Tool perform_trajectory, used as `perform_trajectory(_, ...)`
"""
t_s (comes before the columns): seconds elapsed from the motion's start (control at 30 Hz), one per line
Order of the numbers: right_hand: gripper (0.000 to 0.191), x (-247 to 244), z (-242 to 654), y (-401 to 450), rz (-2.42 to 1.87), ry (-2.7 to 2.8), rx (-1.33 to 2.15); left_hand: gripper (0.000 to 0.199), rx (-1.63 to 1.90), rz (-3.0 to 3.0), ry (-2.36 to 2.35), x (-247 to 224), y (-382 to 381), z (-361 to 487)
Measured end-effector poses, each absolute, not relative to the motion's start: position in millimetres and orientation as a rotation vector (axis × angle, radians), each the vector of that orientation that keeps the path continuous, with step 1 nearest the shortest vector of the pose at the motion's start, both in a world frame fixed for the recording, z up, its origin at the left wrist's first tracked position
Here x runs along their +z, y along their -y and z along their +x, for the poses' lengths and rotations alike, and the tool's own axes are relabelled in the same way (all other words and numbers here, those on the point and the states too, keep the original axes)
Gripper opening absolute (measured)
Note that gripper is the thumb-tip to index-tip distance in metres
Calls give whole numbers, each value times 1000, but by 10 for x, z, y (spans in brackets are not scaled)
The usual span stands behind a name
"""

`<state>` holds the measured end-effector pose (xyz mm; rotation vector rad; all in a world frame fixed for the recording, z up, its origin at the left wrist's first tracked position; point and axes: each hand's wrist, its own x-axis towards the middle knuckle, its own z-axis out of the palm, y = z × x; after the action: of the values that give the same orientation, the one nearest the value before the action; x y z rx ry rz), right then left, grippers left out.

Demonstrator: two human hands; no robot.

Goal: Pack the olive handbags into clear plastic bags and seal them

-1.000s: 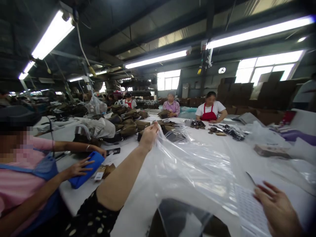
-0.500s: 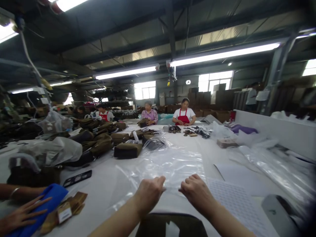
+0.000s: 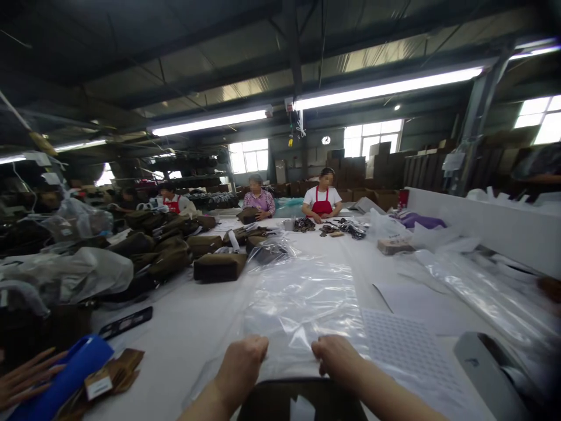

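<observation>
Both my hands sit at the bottom of the view, close together on the near edge of a clear plastic bag [image 3: 302, 310], which lies flat and creased on the white table. My left hand [image 3: 241, 365] and my right hand [image 3: 337, 359] both appear to pinch that edge. Just below them, a dark glossy item [image 3: 302, 403] is partly hidden by the frame edge. To the right of my right hand lies a sheet printed with a grid of small labels [image 3: 407, 351].
Dark olive bags [image 3: 219, 266] lie in rows at the left of the white table [image 3: 175, 333]. A co-worker's hand [image 3: 26, 374] rests near a blue item [image 3: 65, 374] at lower left. A grey object [image 3: 486, 374] stands at lower right; seated workers are at the far end.
My hands have moved from wide apart, with the bag lifted, to close together low on its near edge. The plastic now lies flatter, and the view has swung left and levelled.
</observation>
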<state>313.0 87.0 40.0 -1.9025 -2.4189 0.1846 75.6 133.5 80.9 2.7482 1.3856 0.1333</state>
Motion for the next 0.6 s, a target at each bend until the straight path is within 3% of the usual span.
perform_trajectory(0.07, 26, 385, 3082, -883, -1972, 2382, 167, 12, 146, 2699, -1469, 714, -1392, 715)
perform_trajectory(0.13, 29, 403, 3076, -879, -1992, 2313, 125, 25, 248, 2601, -1554, 653, -1455, 652)
perform_trajectory(0.2, 18, 436, 3134, -856, -1996, 2230, 69, 31, 366, 2490, -1634, 630, -1523, 559)
perform_trajectory(0.27, 12, 447, 3263, -809, -2002, 2167, -8, 24, 518, 2320, -1714, 614, -1588, 425)
perform_trajectory(0.33, 21, 408, 3454, -745, -1981, 2132, -65, 16, 680, 2104, -1782, 570, -1644, 258)
perform_trajectory(0.4, 26, 321, 3680, -690, -1902, 1959, 33, 17, 800, 1914, -1821, 488, -1689, 92)
perform_trajectory(0.5, 15, 189, 3977, -684, -1744, 1302, 383, 22, 893, 1664, -1840, 359, -1762, -37)
perform_trajectory(0.6, 9, 193, 4114, -765, -1636, 841, 501, 11, 1060, 1338, -1782, 387, -1854, 67)
